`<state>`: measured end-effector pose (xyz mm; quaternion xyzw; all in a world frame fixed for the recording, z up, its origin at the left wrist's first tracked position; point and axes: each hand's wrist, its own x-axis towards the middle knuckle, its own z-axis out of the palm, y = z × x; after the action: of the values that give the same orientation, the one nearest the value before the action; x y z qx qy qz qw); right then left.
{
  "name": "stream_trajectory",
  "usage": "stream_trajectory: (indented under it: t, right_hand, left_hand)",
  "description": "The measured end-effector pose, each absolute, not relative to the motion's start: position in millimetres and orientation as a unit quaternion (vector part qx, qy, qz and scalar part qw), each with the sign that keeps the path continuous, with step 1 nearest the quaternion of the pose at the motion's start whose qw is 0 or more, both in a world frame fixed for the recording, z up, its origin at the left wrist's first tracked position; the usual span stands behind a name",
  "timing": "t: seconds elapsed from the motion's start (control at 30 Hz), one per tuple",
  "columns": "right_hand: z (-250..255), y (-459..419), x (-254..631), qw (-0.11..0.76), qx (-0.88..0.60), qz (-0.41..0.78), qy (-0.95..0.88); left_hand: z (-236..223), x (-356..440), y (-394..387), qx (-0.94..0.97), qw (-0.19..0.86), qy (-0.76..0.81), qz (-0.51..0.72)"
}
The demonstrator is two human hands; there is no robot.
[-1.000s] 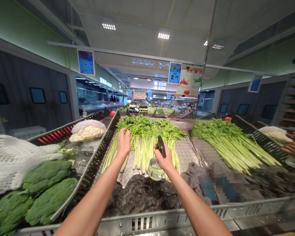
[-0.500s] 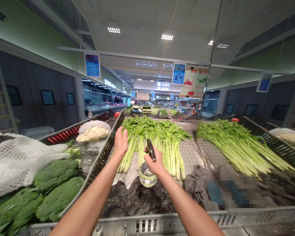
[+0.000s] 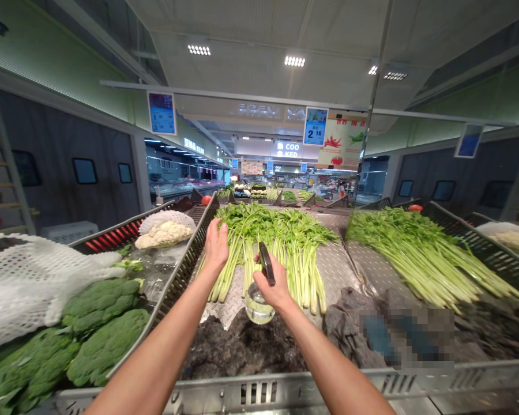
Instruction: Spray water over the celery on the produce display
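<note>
Bunches of celery point(image 3: 281, 230) lie spread in front of me, green leaves at the far end and pale stalks toward me. My right hand point(image 3: 273, 281) is wrapped round the neck of a spray bottle with a black trigger head and a clear body point(image 3: 259, 308) holding some liquid. The black nozzle points away over the stalks. At the left side of the celery, my left hand point(image 3: 217, 246) is raised with its fingers extended and nothing visible in it. It is close to the leaves; whether it touches them I cannot tell.
Broccoli point(image 3: 108, 337), white foam netting point(image 3: 34, 282) and a cauliflower point(image 3: 166, 234) lie left of a black crate divider point(image 3: 177, 276). Dark crumpled cloth point(image 3: 246, 349) lines the front, behind a grey slatted edge point(image 3: 281, 392). A mirror wall on the right reflects the celery point(image 3: 415, 248).
My left hand has shifted slightly to the right. My right hand holds the spray bottle at nearly the same spot, with the bottle a touch higher in view.
</note>
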<state>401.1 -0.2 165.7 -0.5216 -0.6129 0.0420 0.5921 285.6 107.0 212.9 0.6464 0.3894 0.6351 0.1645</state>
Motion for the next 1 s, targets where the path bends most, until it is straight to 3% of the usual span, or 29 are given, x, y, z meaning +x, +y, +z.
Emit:
stream_trajectory:
  t: [0.73, 1.0]
  right_hand:
    - [150.5, -26.8, 456.1, 0.6, -0.585, 0.026, -0.545]
    - [142.9, -40.3, 478.9, 0.595, -0.623, -0.037, -0.505]
  left_hand:
    - [204.7, 326.7, 85.0, 0.688, 0.186, 0.362, 0.601]
    - [195.8, 348.5, 77.1, 0.709, 0.203, 0.329, 0.591]
